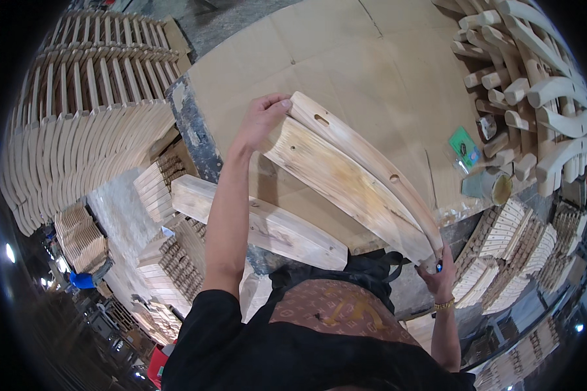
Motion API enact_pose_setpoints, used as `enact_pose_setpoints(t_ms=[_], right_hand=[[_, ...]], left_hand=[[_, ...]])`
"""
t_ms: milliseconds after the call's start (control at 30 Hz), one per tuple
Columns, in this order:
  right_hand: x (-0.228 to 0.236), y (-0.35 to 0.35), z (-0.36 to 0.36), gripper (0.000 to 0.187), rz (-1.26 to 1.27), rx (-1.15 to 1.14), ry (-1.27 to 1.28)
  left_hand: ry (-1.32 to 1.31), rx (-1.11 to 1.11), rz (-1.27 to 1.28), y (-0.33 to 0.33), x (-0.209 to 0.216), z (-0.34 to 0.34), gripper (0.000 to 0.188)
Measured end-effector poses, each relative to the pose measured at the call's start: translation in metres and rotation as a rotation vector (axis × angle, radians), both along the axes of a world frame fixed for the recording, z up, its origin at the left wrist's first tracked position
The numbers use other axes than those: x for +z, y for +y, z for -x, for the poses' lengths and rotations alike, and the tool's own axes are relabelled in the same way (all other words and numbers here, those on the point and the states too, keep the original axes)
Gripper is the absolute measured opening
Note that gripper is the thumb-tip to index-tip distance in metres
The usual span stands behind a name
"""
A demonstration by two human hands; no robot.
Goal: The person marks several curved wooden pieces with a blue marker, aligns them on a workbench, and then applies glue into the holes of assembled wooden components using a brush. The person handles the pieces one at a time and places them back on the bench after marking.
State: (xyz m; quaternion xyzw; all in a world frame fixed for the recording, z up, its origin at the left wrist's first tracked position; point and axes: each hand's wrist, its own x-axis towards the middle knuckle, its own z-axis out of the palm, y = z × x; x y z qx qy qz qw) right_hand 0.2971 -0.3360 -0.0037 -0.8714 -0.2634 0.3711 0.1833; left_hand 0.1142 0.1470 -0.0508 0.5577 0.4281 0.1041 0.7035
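A curved wooden rail [359, 146] with slots cut in its edge slants across the table, from far left to near right. Close along its near side runs a wide, pale curved board [342, 179] with a small knot. My left hand [265, 118] is closed on the far end of the rail, thumb over its tip. My right hand [439, 277] grips the near end, where rail and board meet; a small blue thing shows at its fingers, too little to name. Between my left forearm and the table edge lies a thick wooden plank [290, 234].
Brown cardboard [346, 58] covers the table. At the right stand a glass jar [500, 189], a green packet [463, 146] and a heap of curved wooden parts [522, 85]. Stacked slatted wooden frames [91, 130] rise at the left. Wooden pieces [502, 254] are piled near right.
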Motion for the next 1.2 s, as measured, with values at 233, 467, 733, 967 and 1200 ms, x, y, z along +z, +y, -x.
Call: enact_pose_setpoints(t_ms=[233, 467, 733, 967, 1200], right_hand=[[-0.006, -0.006, -0.001, 0.090, -0.102, 0.018, -0.028], [-0.004, -0.004, 0.000, 0.088, -0.106, 0.028, -0.025], [-0.002, 0.000, -0.001, 0.093, -0.112, 0.043, -0.034], [-0.010, -0.010, 0.001, 0.090, -0.166, -0.002, 0.000], [-0.014, -0.017, 0.001, 0.093, -0.158, 0.019, -0.026]], left_hand=[[0.008, 0.003, -0.010, 0.001, -0.001, 0.003, 0.025], [0.006, 0.007, 0.005, 0.002, -0.001, 0.002, 0.025], [-0.020, -0.004, 0.002, 0.003, -0.003, 0.004, 0.027], [-0.042, 0.001, 0.043, 0.002, -0.001, 0.004, 0.030], [-0.051, -0.033, 0.024, 0.005, -0.004, 0.007, 0.028]])
